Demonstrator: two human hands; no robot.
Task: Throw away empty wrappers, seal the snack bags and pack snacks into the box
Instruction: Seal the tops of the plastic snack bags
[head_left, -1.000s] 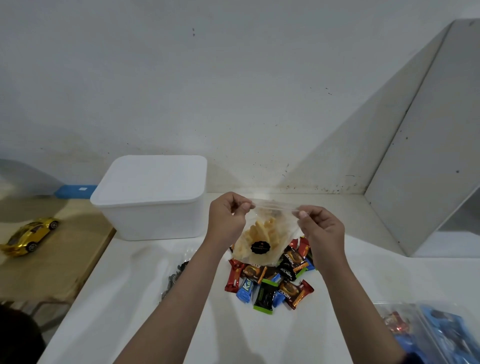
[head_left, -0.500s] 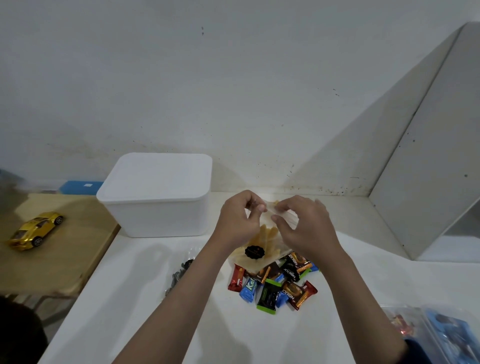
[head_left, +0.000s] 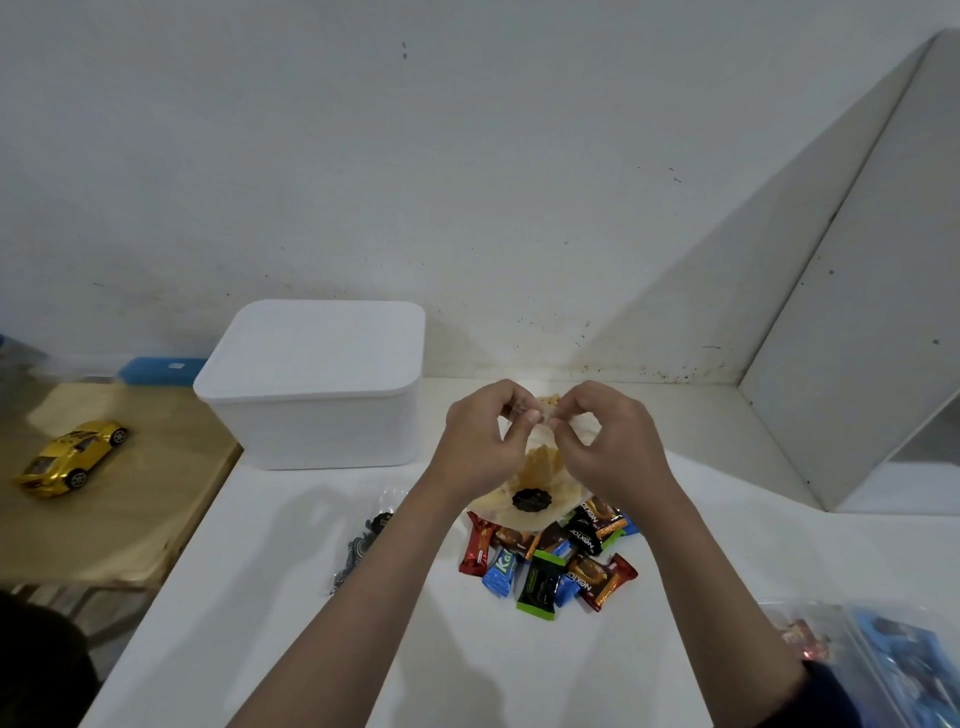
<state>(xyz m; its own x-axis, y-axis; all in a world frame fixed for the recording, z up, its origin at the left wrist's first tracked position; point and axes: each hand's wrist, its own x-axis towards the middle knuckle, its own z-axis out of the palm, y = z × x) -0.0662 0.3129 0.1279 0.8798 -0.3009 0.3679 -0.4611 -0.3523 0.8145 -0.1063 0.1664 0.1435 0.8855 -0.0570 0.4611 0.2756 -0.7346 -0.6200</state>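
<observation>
Left hand (head_left: 480, 441) and right hand (head_left: 608, 447) pinch snack bag (head_left: 535, 483) top edge, above candies (head_left: 550, 558).

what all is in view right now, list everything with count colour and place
snack bag: one, clear with yellowish chips and a black label, held above the sweets
wrapped sweets: a pile, red, blue, green, black and orange, middle of the white table
box: one, white, lid on, back left of the table
dark wrapper: one, clear and dark, left of the pile
toy car: one, gold, on the wooden side table
blue item: one, by the wall behind the side table
clear packet: blue and red contents, count unclear, bottom right
left hand: pinching the bag's top
right hand: pinching the bag's top
</observation>
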